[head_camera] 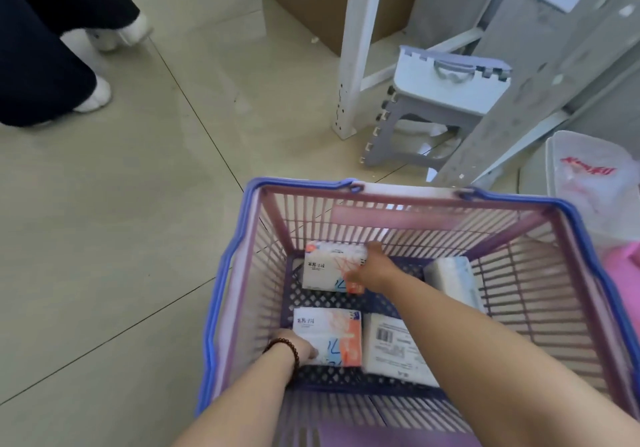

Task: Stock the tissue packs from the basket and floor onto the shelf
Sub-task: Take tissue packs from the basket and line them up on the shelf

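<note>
A pale tiled floor [121,204] carries a pink shopping basket [571,308] with blue handles. Four tissue packs lie on its bottom. The right hand [372,270] closes its grip on the far pack [329,266]; the left hand [294,348] clasps the near pack [329,336]. Lifting both together, a soft pack could slip or catch the rim. The folding stool [440,100] and shelf post [353,48] crowd the far side; the left floor lies open.

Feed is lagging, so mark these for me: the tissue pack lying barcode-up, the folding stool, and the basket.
barcode tissue pack [393,346]: head view, on its label face.
folding stool [446,92]: head view, on its seat top.
basket [221,273]: head view, on its left rim.
</note>
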